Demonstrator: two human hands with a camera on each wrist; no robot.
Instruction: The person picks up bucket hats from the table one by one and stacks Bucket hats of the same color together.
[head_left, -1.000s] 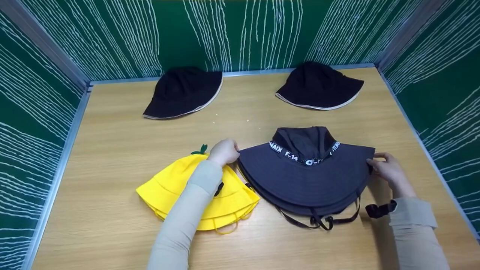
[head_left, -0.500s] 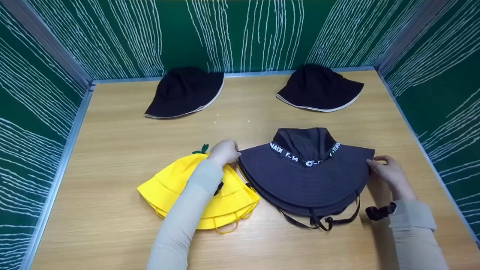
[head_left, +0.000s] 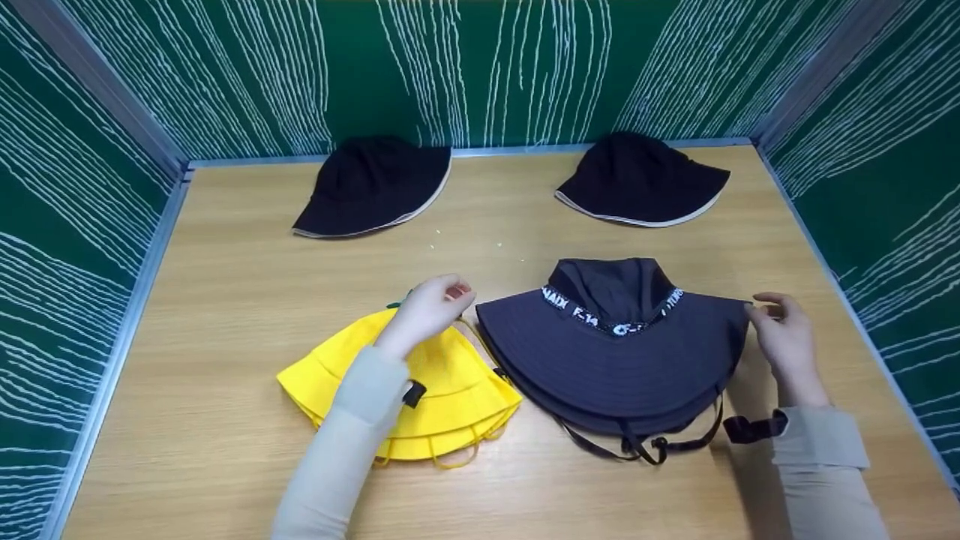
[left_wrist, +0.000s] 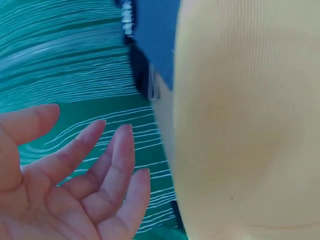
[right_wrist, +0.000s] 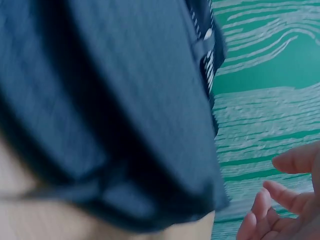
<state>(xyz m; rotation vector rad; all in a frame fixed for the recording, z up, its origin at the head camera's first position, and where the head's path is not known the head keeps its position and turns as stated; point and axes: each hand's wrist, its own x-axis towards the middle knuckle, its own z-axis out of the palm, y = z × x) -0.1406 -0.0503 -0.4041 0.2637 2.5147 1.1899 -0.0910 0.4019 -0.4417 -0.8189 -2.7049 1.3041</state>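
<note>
A dark grey wide-brimmed hat (head_left: pixel 600 367) with a lettered band lies on the table, its black strap trailing at the front. My left hand (head_left: pixel 427 309) hovers over the yellow hat (head_left: pixel 330 367), left of the grey brim and holding nothing. Its fingers, loosely bent and spread, show in the left wrist view, apart from the grey hat (left_wrist: pixel 155 40). At the brim's right corner is my right hand (head_left: pixel 784 337). In the right wrist view its thumb and fingers are parted beside the hat (right_wrist: pixel 150 100), with nothing between them.
Two black bucket hats with pale edges stand along the back, one at the left (head_left: pixel 375 187) and one at the right (head_left: pixel 645 180). Green walls (head_left: pixel 525 75) with white streaks enclose the wooden table (head_left: pixel 202 300) at the back and sides. Small white specks dot its middle.
My left hand has let go of the grey brim's left corner and moved slightly left. My right hand has loosened from the right corner and lifted a little. The hats lie much as before.
</note>
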